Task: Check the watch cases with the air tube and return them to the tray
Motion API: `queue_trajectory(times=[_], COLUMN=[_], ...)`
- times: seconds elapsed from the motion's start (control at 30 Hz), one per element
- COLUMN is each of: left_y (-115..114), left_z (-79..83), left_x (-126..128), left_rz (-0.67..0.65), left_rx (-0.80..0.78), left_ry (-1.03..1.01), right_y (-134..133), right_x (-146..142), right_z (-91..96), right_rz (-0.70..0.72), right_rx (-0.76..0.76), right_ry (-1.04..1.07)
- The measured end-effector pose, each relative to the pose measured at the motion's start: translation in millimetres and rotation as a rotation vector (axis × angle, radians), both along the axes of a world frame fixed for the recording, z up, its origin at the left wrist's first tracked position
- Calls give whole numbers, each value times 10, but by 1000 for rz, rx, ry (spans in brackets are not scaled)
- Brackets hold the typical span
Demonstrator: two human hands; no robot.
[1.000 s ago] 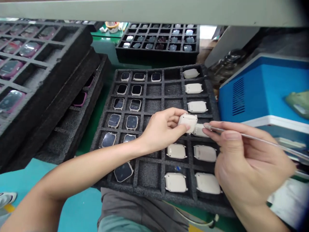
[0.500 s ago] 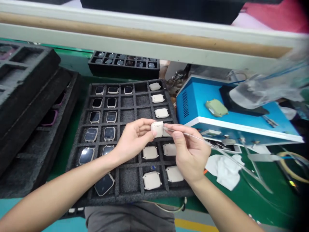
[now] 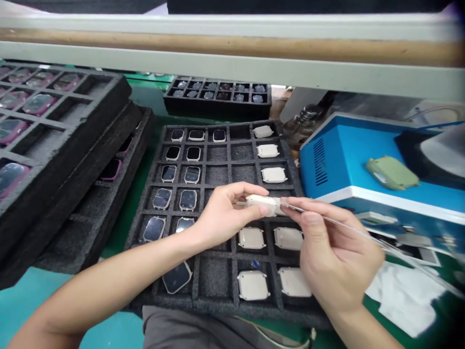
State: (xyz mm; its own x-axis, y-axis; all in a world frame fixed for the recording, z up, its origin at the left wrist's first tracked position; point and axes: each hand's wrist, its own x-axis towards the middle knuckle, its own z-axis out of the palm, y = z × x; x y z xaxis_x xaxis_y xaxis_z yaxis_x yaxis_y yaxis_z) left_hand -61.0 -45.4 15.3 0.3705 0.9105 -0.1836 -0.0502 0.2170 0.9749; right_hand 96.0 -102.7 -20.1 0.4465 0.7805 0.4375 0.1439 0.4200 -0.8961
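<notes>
My left hand (image 3: 232, 208) pinches a cream watch case (image 3: 257, 199) between thumb and fingers, tilted above a black foam tray (image 3: 228, 306). In my right hand (image 3: 334, 252), closed fingers grip a thin clear tube (image 3: 347, 226) whose tip end lies beside the right edge of the watch case. Whether the tip touches the case I cannot tell. Below the hands, the tray holds cream watch bodies (image 3: 252, 285) in its right compartments. Watches with dark screens (image 3: 188, 199) fill compartments on its left.
Stacked foam trays (image 3: 105, 111) with purple-framed watches rise at the left. A blue machine (image 3: 327, 150) stands right, with a green watch case (image 3: 392, 172) on top. White wipes (image 3: 409, 295) lie below it. A smaller tray (image 3: 218, 107) sits behind; a shelf edge (image 3: 232, 72) crosses above.
The view has swung left, so everything appears farther right. The watch case has turned from an upright face to a flatter, edge-on tilt, with the right hand still beside it.
</notes>
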Motion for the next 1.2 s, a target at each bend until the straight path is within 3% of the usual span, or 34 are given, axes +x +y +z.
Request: queue_trajectory(times=[0.5, 0.73, 0.87, 0.93, 1.03, 1.13, 1.2], left_y=[35, -33, 29, 237, 840, 1631, 2104], left_z=[17, 0, 167, 337, 532, 509, 416], left_x=[-24, 37, -14, -6, 217, 698, 1054], left_rz=[52, -24, -88, -137, -36, 44, 49], left_rx=[39, 144, 142, 232, 579, 786, 782], left_ry=[21, 34, 99, 239, 492, 635, 645], right_y=[-57, 14, 71, 84, 87, 94, 108], right_x=[-30, -14, 2, 21, 54, 81, 95], right_z=[42, 51, 87, 104, 120, 135, 149], right_rz=[9, 75, 110, 93, 123, 156, 170], right_rx=[-68, -181, -194, -206, -230, -242, -241], right_ry=[-12, -78, 13, 69, 137, 167, 175])
